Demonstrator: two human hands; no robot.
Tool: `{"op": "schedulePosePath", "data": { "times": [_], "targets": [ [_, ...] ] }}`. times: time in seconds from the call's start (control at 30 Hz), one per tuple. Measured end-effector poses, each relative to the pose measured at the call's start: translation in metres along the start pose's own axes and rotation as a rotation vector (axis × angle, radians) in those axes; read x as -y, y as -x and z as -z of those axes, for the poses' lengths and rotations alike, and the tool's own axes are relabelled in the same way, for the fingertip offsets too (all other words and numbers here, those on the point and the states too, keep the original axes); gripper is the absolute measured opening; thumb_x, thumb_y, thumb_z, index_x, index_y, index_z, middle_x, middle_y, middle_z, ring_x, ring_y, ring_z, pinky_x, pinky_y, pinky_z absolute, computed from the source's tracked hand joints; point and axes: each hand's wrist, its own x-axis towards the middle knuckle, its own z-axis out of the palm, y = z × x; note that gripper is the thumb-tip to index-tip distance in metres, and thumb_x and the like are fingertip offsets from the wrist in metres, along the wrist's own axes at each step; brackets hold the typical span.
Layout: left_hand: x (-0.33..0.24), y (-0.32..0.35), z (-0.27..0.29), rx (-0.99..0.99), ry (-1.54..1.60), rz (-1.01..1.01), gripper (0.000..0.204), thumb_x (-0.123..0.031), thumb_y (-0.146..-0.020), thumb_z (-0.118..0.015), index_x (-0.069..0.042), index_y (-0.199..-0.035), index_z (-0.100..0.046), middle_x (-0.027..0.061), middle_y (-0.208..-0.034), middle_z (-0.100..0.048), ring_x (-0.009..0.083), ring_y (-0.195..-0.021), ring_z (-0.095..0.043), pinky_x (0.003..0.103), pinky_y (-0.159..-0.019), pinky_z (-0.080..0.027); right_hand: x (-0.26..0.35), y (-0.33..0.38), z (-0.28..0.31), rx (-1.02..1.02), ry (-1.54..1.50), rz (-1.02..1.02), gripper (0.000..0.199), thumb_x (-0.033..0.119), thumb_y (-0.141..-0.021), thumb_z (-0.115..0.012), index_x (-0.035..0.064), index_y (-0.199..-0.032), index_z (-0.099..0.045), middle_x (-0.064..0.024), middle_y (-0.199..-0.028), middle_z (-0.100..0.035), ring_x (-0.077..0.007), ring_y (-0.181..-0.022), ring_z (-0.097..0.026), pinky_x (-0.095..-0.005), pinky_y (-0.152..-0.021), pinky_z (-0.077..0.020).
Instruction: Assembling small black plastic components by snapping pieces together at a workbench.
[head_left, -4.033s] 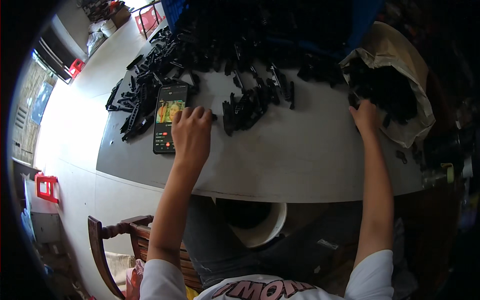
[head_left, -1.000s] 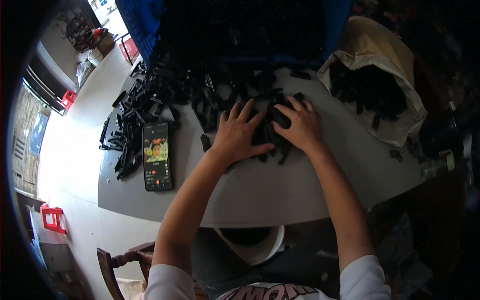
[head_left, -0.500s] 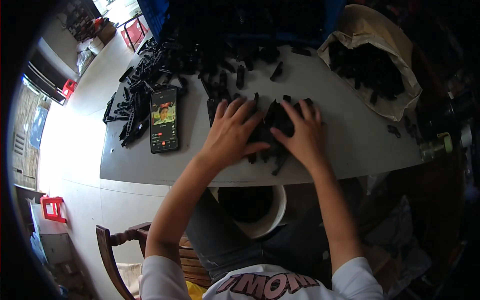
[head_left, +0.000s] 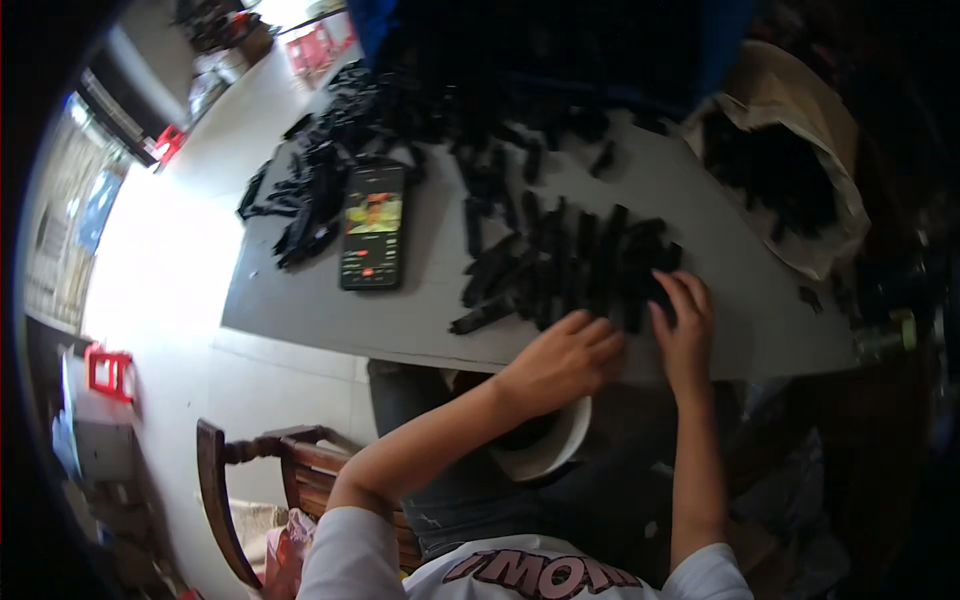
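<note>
Long black plastic pieces (head_left: 568, 262) lie side by side in a loose bunch on the grey table, some slanting across the others at its left end. At the near edge of the bunch is my left hand (head_left: 572, 362), with bent fingers blurred by motion; whether anything is in them is hidden. My right hand (head_left: 688, 325) is at the right end, its thumb and forefinger apart beside the nearest black pieces. No piece can be seen lifted in it. More black plastic parts (head_left: 325, 165) are heaped at the far left of the table.
Left of the bunch lies a phone (head_left: 372, 228) with a lit screen. A sack (head_left: 835, 235) of black parts sits at the right, and a blue crate (head_left: 728, 60) stands at the back. Below the table's front edge (head_left: 300, 345) is a white bucket (head_left: 572, 440), by my legs.
Both hands have drawn back from on top of the black pieces toward the near right. The pieces now show, lying more spread out and lined up. The whole view has shifted slightly.
</note>
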Motion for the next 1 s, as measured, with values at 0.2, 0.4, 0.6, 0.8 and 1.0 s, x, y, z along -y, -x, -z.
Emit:
{"op": "schedulePosePath", "data": {
  "times": [0.2, 0.4, 0.6, 0.8, 1.0],
  "targets": [
    [-0.008, 0.004, -0.002, -0.392, 0.144, 0.017, 0.028, -0.018, -0.078, -0.06, -0.009, -0.103, -0.054, 0.0072, -0.096, -0.056, 0.0211, -0.089, -0.056, 0.036, -0.075, -0.045, 0.003, 0.007, 0.001, -0.246, 0.1, 0.02, 0.025, 0.008, -0.084, -0.059, 0.0003, -0.108, -0.058, -0.0115, -0.107, -0.057, -0.0299, -0.098, -0.054, -0.038, -0.084, -0.0447],
    [-0.026, 0.028, 0.018, -0.349, 0.859, 0.667, 0.052, -0.025, -0.082, -0.063, 0.001, -0.119, -0.037, 0.0266, -0.097, -0.056, 0.0446, -0.086, -0.055, 0.046, -0.071, -0.046, 0.05, 0.032, 0.053, 0.362, -0.309, -0.052, 0.03, 0.014, -0.082, -0.065, -0.0032, -0.104, -0.056, -0.0103, -0.087, -0.063, -0.0179, -0.083, -0.059, -0.0293, -0.075, -0.0461],
    [-0.043, 0.037, 0.019, -0.2, 1.095, 0.677, 0.052, -0.024, -0.082, -0.065, 0.003, -0.119, -0.04, 0.0255, -0.094, -0.058, 0.0422, -0.088, -0.057, 0.041, -0.072, -0.047, 0.07, 0.047, 0.033, 0.311, -0.782, -0.36, 0.026, 0.011, -0.078, -0.068, -0.0002, -0.098, -0.056, -0.0072, -0.086, -0.061, -0.0129, -0.08, -0.057, -0.0252, -0.074, -0.0445],
    [-0.042, 0.049, 0.027, -0.205, 1.147, 0.597, 0.046, -0.015, -0.081, -0.064, 0.005, -0.118, -0.045, 0.0226, -0.094, -0.059, 0.0347, -0.086, -0.061, 0.035, -0.072, -0.048, 0.081, 0.047, 0.038, 0.341, -0.602, -0.192, 0.024, 0.014, -0.079, -0.068, 0.0008, -0.096, -0.058, -0.0093, -0.083, -0.061, -0.0188, -0.076, -0.06, -0.0269, -0.069, -0.0455],
    [-0.045, 0.062, 0.026, -0.126, 1.409, 0.647, 0.046, -0.013, -0.083, -0.061, 0.007, -0.12, -0.043, 0.0202, -0.088, -0.06, 0.0296, -0.081, -0.064, 0.034, -0.07, -0.048, 0.107, 0.044, 0.034, 0.169, -0.301, -0.067, 0.035, 0.014, -0.078, -0.069, 0.0, -0.107, -0.056, -0.014, -0.1, -0.063, -0.0248, -0.095, -0.061, -0.0316, -0.081, -0.0457]
  ]
}}
